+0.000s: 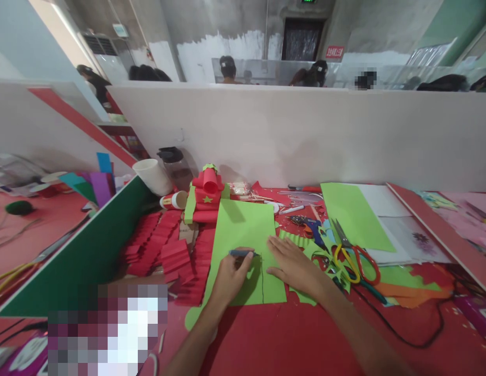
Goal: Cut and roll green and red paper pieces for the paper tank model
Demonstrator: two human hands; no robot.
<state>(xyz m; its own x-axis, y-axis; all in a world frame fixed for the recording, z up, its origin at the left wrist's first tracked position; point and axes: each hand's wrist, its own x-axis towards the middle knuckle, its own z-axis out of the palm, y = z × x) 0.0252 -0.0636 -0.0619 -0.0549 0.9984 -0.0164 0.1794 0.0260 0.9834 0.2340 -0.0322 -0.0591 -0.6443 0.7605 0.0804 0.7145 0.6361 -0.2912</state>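
My left hand (230, 277) is closed round a dark pen (238, 253), its tip near a drawn line on a sheet of light green paper (243, 224). That dark line (262, 284) runs up from the sheet's near edge. Flat on the right side of the sheet lies my right hand (293, 263), fingers stretched out. Just beyond the paper on the left stands a red and green paper model (207, 196) with a yellow star. Yellow-and-red-handled scissors (354, 256) lie right of my right hand, among green paper scraps (329, 261).
Pleated red paper (160, 237) fills the left side, by a green divider (90, 245). A white cup (152, 175) and dark-lidded bottle (176, 164) stand behind it. A blue glue gun (315, 230) lies beyond my right hand. A pale partition (285, 136) closes off the back.
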